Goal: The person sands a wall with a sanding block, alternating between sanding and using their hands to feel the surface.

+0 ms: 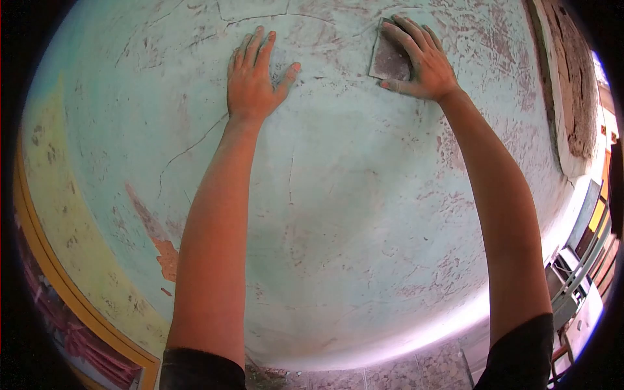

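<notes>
Both arms reach up against a worn pale green wall (325, 169) with cracks and dark scuffs. My left hand (255, 79) lies flat on the wall at the upper middle, fingers spread, holding nothing. At the upper right, my right hand (419, 62) presses a dark, flat, square-edged sheet (390, 60) to the wall. Its fingers and palm cover the sheet's right part, and the thumb lies along its lower edge. The fingertips of both hands look dusty.
A yellow-orange frame (62, 279) with purple cloth (84, 338) stands at the lower left. Rough wood (572, 84) edges the wall's right side. Metal-railed furniture (585, 260) stands at the far right. Tiled floor (396, 374) shows at the bottom.
</notes>
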Tool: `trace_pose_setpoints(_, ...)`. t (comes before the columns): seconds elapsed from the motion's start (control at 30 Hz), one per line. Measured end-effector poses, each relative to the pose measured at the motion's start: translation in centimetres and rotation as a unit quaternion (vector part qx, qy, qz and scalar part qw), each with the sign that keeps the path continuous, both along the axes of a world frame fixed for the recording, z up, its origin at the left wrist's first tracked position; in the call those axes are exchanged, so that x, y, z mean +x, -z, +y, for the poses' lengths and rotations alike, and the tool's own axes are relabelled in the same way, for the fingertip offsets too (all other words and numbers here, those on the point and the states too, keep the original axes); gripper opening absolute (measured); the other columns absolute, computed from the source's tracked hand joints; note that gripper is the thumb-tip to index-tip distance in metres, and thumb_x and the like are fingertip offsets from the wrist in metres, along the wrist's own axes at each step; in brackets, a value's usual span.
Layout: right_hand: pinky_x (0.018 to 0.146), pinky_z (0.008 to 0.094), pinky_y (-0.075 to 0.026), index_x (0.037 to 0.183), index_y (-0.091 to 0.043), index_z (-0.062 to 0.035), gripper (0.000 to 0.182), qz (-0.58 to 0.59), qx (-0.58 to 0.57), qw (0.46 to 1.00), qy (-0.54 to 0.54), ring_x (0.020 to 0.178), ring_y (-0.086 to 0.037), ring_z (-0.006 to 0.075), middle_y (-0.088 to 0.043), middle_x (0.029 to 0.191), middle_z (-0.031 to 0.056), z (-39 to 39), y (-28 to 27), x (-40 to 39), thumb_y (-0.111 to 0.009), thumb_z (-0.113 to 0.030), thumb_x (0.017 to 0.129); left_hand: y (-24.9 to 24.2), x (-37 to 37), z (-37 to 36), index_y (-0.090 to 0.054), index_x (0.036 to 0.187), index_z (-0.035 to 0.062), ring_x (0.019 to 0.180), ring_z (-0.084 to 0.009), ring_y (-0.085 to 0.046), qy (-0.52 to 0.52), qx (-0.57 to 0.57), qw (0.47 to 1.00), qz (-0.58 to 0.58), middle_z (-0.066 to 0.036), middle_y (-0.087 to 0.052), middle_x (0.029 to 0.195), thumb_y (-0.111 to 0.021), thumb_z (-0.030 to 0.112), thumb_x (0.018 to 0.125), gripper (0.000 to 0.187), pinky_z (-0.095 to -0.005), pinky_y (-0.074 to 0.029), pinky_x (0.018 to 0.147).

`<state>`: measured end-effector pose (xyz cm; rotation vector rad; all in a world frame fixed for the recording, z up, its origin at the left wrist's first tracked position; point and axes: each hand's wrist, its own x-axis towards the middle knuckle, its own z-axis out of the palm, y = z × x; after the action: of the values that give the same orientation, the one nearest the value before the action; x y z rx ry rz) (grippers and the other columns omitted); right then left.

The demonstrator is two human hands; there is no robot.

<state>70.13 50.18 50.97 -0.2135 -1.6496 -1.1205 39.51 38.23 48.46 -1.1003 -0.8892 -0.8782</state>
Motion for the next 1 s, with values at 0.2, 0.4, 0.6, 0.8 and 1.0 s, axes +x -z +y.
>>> trace_pose_setpoints(0.2, 0.114, 0.0448, -0.023, 0.142, -0.031, -0.0288, 0.095, 0.000, 0.002, 1.000, -0.017, 0.133, -0.032, 0.0276, -0.034, 0.144, 0.0035, 0.0, 0.1, -0.2, -0.070, -0.064, 0.062, 0.3, -0.3, 0.1, -0.041, 0.138, 0.0174, 0.131, -0.0281, -0.037, -0.005, 0.008, 1.000, -0.016, -0.005, -0.037, 0.144, -0.056, 0.048, 0.087, 0.062, -0.0466, -0.029, 0.108)
trace_pose_setpoints(0.4, 0.114, 0.0447, -0.024, 0.142, -0.031, -0.0294, 0.095, 0.020, 0.013, 1.000, -0.008, 0.133, -0.032, 0.0276, -0.035, 0.144, 0.0034, -0.4, 0.4, -0.2, -0.068, -0.067, 0.063, 0.2, -0.1, 0.0, -0.042, 0.137, 0.0180, 0.130, -0.0274, -0.039, -0.009, 0.023, 1.000, 0.001, -0.004, -0.039, 0.143, -0.058, 0.048, 0.086, 0.061, -0.0460, -0.030, 0.108)
trace_pose_setpoints(0.6, 0.112, 0.0453, -0.026, 0.141, -0.032, -0.0276, 0.092, 0.039, 0.001, 0.999, 0.013, 0.132, -0.033, 0.0326, -0.035, 0.143, 0.0065, -0.2, 0.7, -0.3, -0.071, -0.060, 0.065, 0.2, -0.5, 0.2, -0.044, 0.136, 0.0188, 0.129, -0.0281, -0.040, -0.006, 0.032, 0.999, 0.006, -0.004, -0.040, 0.143, -0.058, 0.047, 0.086, 0.059, -0.0465, -0.031, 0.107)
trace_pose_setpoints(0.8, 0.107, 0.0503, -0.028, 0.143, -0.027, -0.0142, 0.103, -0.037, -0.073, 0.996, 0.026, 0.132, -0.028, 0.0392, -0.028, 0.144, 0.0184, -1.8, 0.1, 0.1, -0.072, -0.062, 0.064, 0.3, -0.4, 0.3, -0.044, 0.136, 0.0193, 0.129, -0.0286, -0.039, -0.003, 0.033, 0.999, 0.000, -0.003, -0.040, 0.143, -0.057, 0.048, 0.087, 0.058, -0.0473, -0.030, 0.107)
trace_pose_setpoints(1.0, 0.107, 0.0493, -0.028, 0.143, -0.026, -0.0154, 0.104, -0.033, -0.081, 0.996, 0.016, 0.132, -0.029, 0.0380, -0.027, 0.145, 0.0166, -1.5, 0.1, 0.3, -0.071, -0.064, 0.063, 0.2, -0.7, 0.5, -0.045, 0.136, 0.0186, 0.129, -0.0286, -0.039, -0.004, 0.038, 0.999, 0.016, -0.005, -0.041, 0.142, -0.056, 0.048, 0.087, 0.057, -0.0476, -0.030, 0.106)
